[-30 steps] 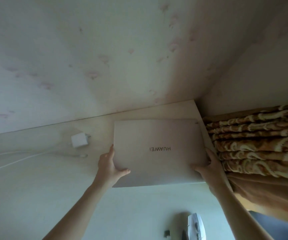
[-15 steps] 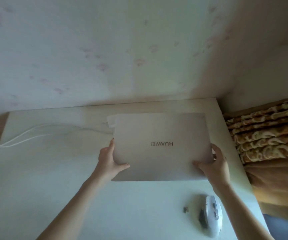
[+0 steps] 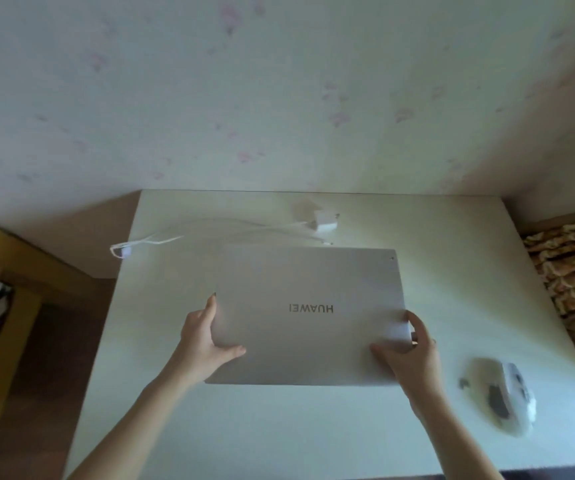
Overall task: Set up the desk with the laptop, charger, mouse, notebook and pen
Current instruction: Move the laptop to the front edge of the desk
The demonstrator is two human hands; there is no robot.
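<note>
At the near edge of a white desk (image 3: 313, 441), two hands are carrying a closed laptop (image 3: 308, 315) toward the middle.

Nearest the camera, the left hand (image 3: 203, 341) and right hand (image 3: 409, 348) are each clamping a side of the lid, thumbs on top, fingers wrapping under. A white mouse (image 3: 507, 398), blurred, is lying just right of the right wrist. Beyond the laptop's far edge, the charger (image 3: 326, 225) is now showing clear against the wall, its cable (image 3: 189, 235) trailing off the left edge; half a second ago the laptop was covering it. Whether the laptop is touching the desk cannot be told. Notebook and pen are not appearing, so most of the setup is probably remaining.
</note>
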